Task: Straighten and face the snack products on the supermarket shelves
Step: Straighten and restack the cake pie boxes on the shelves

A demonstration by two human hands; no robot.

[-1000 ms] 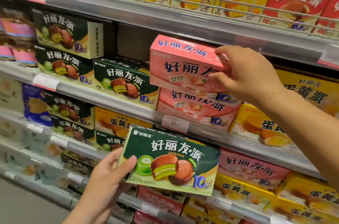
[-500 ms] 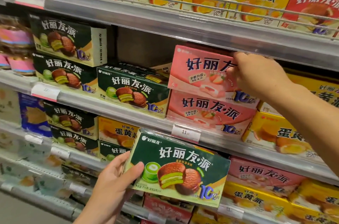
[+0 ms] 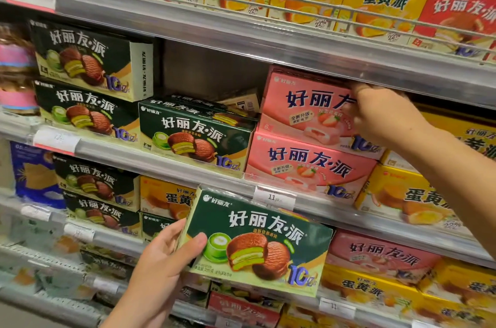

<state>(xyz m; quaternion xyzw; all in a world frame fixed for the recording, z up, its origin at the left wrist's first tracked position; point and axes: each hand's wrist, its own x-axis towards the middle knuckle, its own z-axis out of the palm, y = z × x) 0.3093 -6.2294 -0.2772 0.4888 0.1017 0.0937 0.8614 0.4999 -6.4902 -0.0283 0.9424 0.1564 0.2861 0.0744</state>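
- Gripping the upper pink box (image 3: 308,110) at its right end, the right hand (image 3: 381,115) has fingers curled over the box's top edge and front face.
- That box sits stacked on a second pink box (image 3: 308,166), just under the metal shelf rail (image 3: 241,40) above it.
- Left of the pink stack, a green box (image 3: 196,134) stands alone at the shelf front, with open space above it.
- Below the pink stack, the left hand (image 3: 163,255) holds another green box, the held green box (image 3: 257,241), by its left end, thumb on the front, off the shelves.
- A price tag (image 3: 273,197) hangs directly below the pink stack.
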